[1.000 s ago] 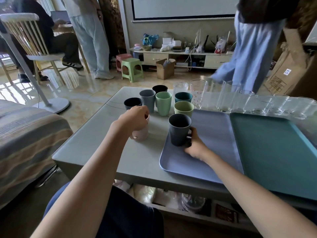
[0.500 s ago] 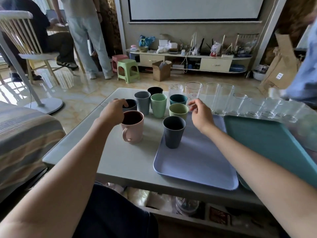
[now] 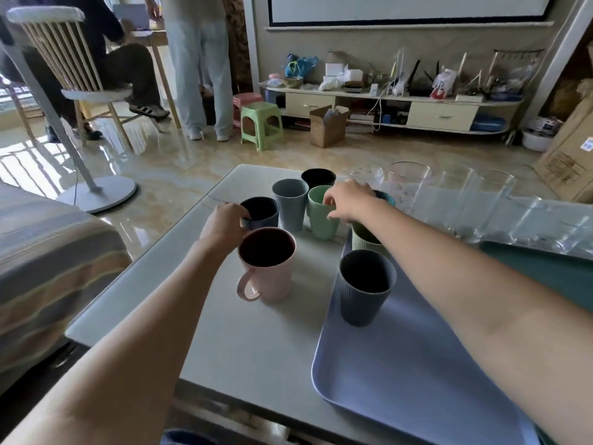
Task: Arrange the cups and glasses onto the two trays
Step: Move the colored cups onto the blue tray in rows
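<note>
On the grey table (image 3: 205, 332) lies a lilac tray (image 3: 401, 364) with a dark grey cup (image 3: 362, 290) on it and an olive cup (image 3: 365, 242) at its far left corner. A teal tray (image 3: 545, 271) lies to its right. My left hand (image 3: 224, 224) grips a dark blue cup (image 3: 260, 213) just behind a pink mug (image 3: 266, 268). My right hand (image 3: 349, 200) pinches the rim of a light green cup (image 3: 321, 216) and hides most of a teal cup (image 3: 386, 198). A grey-blue cup (image 3: 290, 203) and a black cup (image 3: 317, 178) stand behind. Several clear glasses (image 3: 407, 184) line the far edge.
A striped cushion (image 3: 48, 252) borders the table on the left. Beyond the table are a fan base (image 3: 96, 194), a green stool (image 3: 261, 123), a cardboard box (image 3: 327, 126), a wooden chair (image 3: 64, 59) and a standing person (image 3: 199, 65).
My left hand left the pink mug and closed on the dark blue cup behind it. My right hand let go of the dark grey cup and reached leftward to the light green cup.
</note>
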A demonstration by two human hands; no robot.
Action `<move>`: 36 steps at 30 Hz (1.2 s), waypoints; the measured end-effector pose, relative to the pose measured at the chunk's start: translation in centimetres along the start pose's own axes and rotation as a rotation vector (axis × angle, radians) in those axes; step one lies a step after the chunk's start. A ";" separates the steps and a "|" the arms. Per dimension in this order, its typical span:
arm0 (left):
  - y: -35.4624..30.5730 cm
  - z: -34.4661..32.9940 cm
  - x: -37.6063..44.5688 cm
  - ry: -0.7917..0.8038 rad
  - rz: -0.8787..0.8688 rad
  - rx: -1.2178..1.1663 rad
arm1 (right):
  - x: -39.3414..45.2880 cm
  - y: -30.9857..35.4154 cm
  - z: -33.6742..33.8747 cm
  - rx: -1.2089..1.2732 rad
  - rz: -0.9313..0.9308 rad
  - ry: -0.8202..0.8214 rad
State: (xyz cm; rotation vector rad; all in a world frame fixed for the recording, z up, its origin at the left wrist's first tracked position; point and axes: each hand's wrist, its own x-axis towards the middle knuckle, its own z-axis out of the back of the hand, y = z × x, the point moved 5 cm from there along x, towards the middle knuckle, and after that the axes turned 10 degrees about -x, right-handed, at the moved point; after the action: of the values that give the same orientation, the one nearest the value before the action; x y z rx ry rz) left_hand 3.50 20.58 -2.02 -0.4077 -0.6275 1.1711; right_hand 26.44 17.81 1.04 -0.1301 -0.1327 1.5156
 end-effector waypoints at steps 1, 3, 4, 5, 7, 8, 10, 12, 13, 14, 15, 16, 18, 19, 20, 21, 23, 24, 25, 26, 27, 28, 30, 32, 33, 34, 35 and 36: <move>0.1 -0.1 0.0 -0.011 0.004 -0.032 | 0.1 0.3 -0.3 -0.032 0.005 0.005; 0.5 -0.1 -0.1 -0.025 0.020 -0.052 | 0.1 0.6 -0.7 -0.058 -0.011 -0.022; 0.8 0.1 -0.1 -0.033 0.028 -0.055 | -0.1 0.6 -0.7 -0.066 -0.025 -0.042; 1.0 0.3 -0.1 -0.042 0.036 -0.062 | -0.4 0.6 -0.4 -0.085 -0.036 -0.064; 1.1 1.2 -0.4 -0.084 0.059 -0.074 | -1.0 0.6 0.3 -0.121 -0.039 -0.121; 1.1 1.8 -0.6 -0.124 0.076 -0.081 | -1.3 0.6 0.7 -0.124 -0.041 -0.157; 1.1 3.3 -1.3 -0.212 0.095 -0.117 | -2.1 0.3 2.0 -0.089 -0.055 -0.235; 0.8 4.7 -2.4 -0.271 0.077 -0.139 | -3.4 0.0 3.6 -0.021 -0.075 -0.312; 0.5 5.3 -3.0 -0.290 0.065 -0.132 | -4.3 -0.2 4.6 0.015 -0.077 -0.352; 0.1 5.9 -3.7 -0.309 0.058 -0.119 | -5.3 -0.3 5.5 0.050 -0.072 -0.393; -0.3 6.4 -4.5 -0.328 0.060 -0.110 | -6.6 -0.3 6.4 0.079 -0.061 -0.440; -0.8 6.8 -5.3 -0.350 0.062 -0.102 | -7.9 -0.3 7.2 0.100 -0.043 -0.480; -2.4 7.5 -7.0 -0.382 0.054 -0.084 | -11.0 -0.1 8.5 0.133 0.009 -0.538; -3.3 7.7 -7.9 -0.389 0.037 -0.068 | -12.6 0.1 8.9 0.151 0.040 -0.550; -4.2 7.9 -8.6 -0.391 0.021 -0.057 | -14.3 0.3 9.1 0.165 0.072 -0.554; -5.1 8.1 -9.4 -0.396 0.003 -0.050 | -16.0 0.6 9.1 0.175 0.107 -0.556; -6.6 8.7 -10.9 -0.416 -0.040 -0.049 | -19.3 1.2 8.7 0.195 0.171 -0.531; -7.3 9.0 -11.5 -0.431 -0.063 -0.047 | -20.8 1.4 8.3 0.200 0.197 -0.502; -8.0 9.2 -12.1 -0.443 -0.086 -0.052 | -22.1 1.7 7.7 0.196 0.219 -0.467; -8.6 9.2 -12.6 -0.446 -0.108 -0.068 | -23.3 1.8 6.8 0.186 0.237 -0.424; -9.2 9.1 -13.0 -0.441 -0.136 -0.090 | -24.3 1.9 5.8 0.171 0.249 -0.379; -9.7 8.9 -13.3 -0.431 -0.168 -0.109 | -25.0 2.0 4.7 0.157 0.247 -0.337; -10.5 8.3 -13.5 -0.397 -0.207 -0.127 | -25.9 1.8 2.8 0.146 0.225 -0.261; -10.9 7.7 -13.6 -0.359 -0.205 -0.115 | -26.2 1.9 1.2 0.175 0.216 -0.201; -10.9 7.4 -13.6 -0.340 -0.205 -0.107 | -26.4 2.1 0.5 0.186 0.220 -0.177; -10.9 7.1 -13.5 -0.323 -0.206 -0.100 | -26.5 2.3 -0.1 0.187 0.230 -0.157; -10.9 6.9 -13.4 -0.305 -0.206 -0.094 | -26.6 2.5 -0.7 0.183 0.245 -0.141; -11.0 6.7 -13.4 -0.291 -0.210 -0.088 | -26.7 2.8 -1.2 0.181 0.263 -0.129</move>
State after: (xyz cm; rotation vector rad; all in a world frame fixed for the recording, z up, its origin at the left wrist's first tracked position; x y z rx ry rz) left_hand 3.74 4.04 6.43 -0.2395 -0.9540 1.0113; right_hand 22.53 -8.73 -0.75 0.0987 -0.0826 1.7902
